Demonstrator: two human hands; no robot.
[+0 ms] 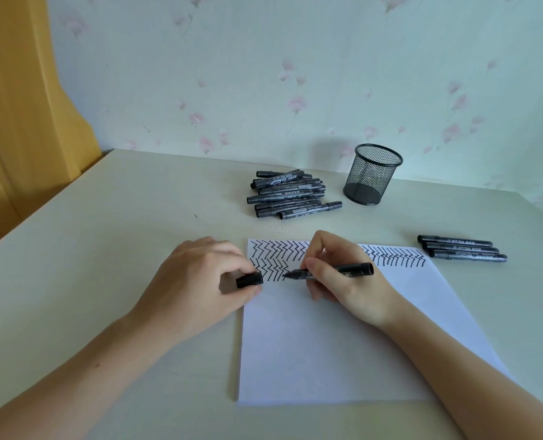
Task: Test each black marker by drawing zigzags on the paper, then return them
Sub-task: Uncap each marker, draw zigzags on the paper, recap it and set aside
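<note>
Far left: a yellow curtain [19, 100] hanging beside the pale floral wallpaper [264, 74]. On the pale cream tabletop [105, 249], the left hand [200, 290] resting at the left edge of the white paper sheet [327, 344], fingers curled round a small black marker cap [249, 279]. Black zigzag rows [276, 252] across the sheet's top, a shorter second row beneath on the left. Behind, a loose pile of black-and-grey markers [287, 193] lying on the table. Right hand [343, 281] over the sheet, thumb and fingers pinching an uncapped black marker [352, 270], nib pointed left at the end of the second row, touching or just above the paper. Further back, an empty black wire-mesh pen cup [373, 174] standing upright. Far right, three capped black markers [463, 249] lying side by side, near the sheet's corner.
</note>
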